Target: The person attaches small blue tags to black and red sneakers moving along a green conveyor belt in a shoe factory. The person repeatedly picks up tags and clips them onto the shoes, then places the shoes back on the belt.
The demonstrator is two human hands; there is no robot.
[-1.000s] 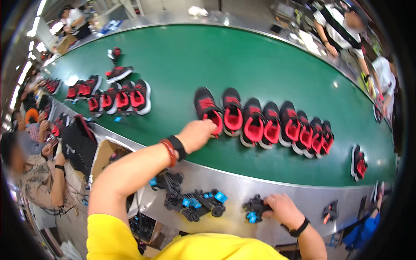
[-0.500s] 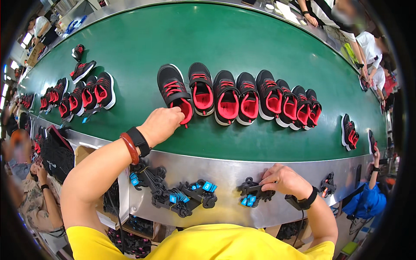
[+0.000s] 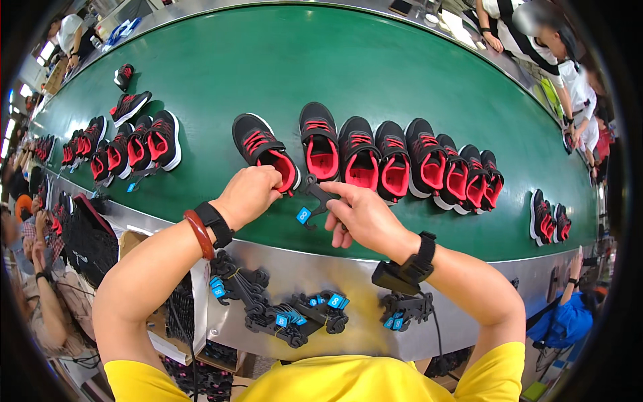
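Observation:
My left hand (image 3: pixel 249 194) pinches the heel of a black sneaker (image 3: pixel 258 144) with red laces and a red lining. That sneaker stands at a slant, a little apart from the row to its right. Between thumb and fingers, my right hand (image 3: pixel 365 218) holds a black plastic shoe hanger (image 3: pixel 319 195). From the hanger dangles a small blue tag (image 3: pixel 303 215). The hanger is just right of the held sneaker, in front of the heel of the nearest sneaker in the row (image 3: pixel 320 144). More black hangers (image 3: pixel 284 311) with blue tags lie heaped on the metal edge by my body.
A green belt (image 3: pixel 268 53) carries more sneakers at left (image 3: pixel 159 137) and right (image 3: pixel 540 218). Another small hanger pile (image 3: pixel 406 309) sits below my right wrist. Boxes stand beneath the metal ledge (image 3: pixel 362 275). Other people work around the belt.
My right hand has moved from the small hanger pile up over the belt, taking one hanger along. The row of sneakers has shifted slightly right, and the held sneaker has tilted and moved slightly left.

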